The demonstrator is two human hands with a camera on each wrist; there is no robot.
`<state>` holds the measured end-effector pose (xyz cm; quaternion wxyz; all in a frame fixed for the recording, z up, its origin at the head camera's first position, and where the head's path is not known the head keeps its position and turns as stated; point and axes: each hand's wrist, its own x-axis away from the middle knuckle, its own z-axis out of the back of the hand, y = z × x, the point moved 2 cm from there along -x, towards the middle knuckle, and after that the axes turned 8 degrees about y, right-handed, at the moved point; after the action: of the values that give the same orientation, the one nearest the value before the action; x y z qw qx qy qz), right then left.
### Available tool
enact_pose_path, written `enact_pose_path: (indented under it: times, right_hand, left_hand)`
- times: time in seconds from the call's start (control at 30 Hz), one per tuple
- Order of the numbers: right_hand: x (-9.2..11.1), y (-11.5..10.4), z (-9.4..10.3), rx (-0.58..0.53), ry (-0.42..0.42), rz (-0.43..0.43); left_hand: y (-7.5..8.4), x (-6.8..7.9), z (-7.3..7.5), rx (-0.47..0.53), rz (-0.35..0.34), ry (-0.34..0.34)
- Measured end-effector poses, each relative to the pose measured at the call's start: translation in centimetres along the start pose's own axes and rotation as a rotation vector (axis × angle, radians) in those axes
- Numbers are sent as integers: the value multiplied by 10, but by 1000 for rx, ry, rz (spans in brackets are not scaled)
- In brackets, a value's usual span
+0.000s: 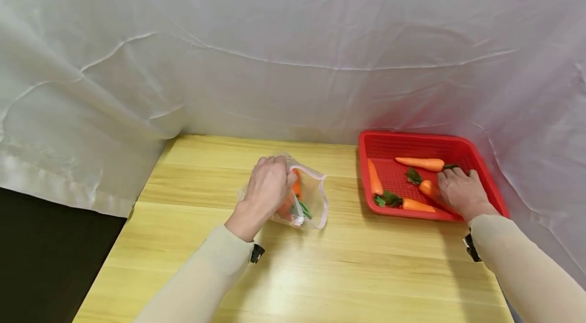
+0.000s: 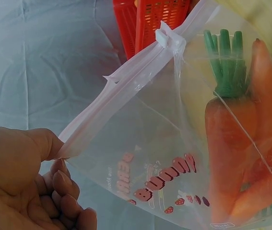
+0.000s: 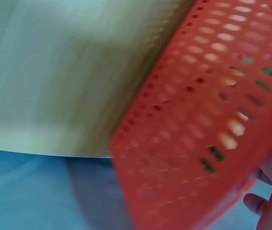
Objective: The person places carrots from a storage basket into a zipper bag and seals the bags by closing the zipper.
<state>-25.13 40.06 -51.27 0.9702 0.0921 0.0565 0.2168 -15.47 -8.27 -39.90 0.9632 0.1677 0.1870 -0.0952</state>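
Observation:
My left hand (image 1: pixel 270 183) pinches the top edge of a clear zip bag (image 2: pixel 159 124) between thumb and bent fingers. The bag's mouth gapes toward the right and a white slider (image 2: pixel 162 39) sits on its pink seal. Inside lie several carrots (image 2: pixel 229 139), one with a stubby green top. My right hand (image 1: pixel 462 191) reaches over the near right side of a red basket (image 1: pixel 476 160), beside a leafy-topped carrot (image 1: pixel 429 189) that it partly covers. Whether its fingers grip that carrot is hidden in the head view; the right wrist view mostly shows the basket's perforated wall (image 3: pixel 174 134).
Other carrots lie in the basket: one along the back (image 1: pixel 418 163), one at the left wall (image 1: pixel 374 178), one along the front (image 1: pixel 417 205). Both stand on a wooden table (image 1: pixel 348 262), basket right of the bag. Pale sheeting (image 1: pixel 274 94) hangs behind.

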Motion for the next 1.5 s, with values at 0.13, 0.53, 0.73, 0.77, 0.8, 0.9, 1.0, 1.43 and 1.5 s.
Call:
enact_pose_path:
  times: [0.13, 0.53, 0.73, 0.77, 0.8, 0.9, 1.0, 1.43, 1.5]
  right_hand:
    - [5, 9, -8, -4, -42, -17]
    - [3, 21, -22, 12, -113, 13]
    - [-1, 21, -35, -25, -82, 42]
    - [-2, 20, -37, -27, -70, 52]
    - [-4, 18, -37, -24, -55, 63]
    - [-11, 8, -36, 4, -13, 105]
    - [-20, -2, -33, 25, -5, 132]
    - [-27, 5, -42, 42, -74, 124]
    - [-28, 7, -43, 36, -79, 128]
  left_hand:
    - [1, 0, 1, -5, -1, 4]
    - [-1, 1, 1, -6, -1, -3]
    - [0, 2, 0, 4, 8, -12]
    - [0, 2, 0, 4, 6, -8]
    - [0, 2, 0, 4, 4, -5]
    - [0, 2, 0, 6, -4, 4]
    - [0, 1, 0, 9, -5, 7]
    - [1, -2, -3, 6, 6, 13]
    - [1, -2, -3, 5, 3, 10]
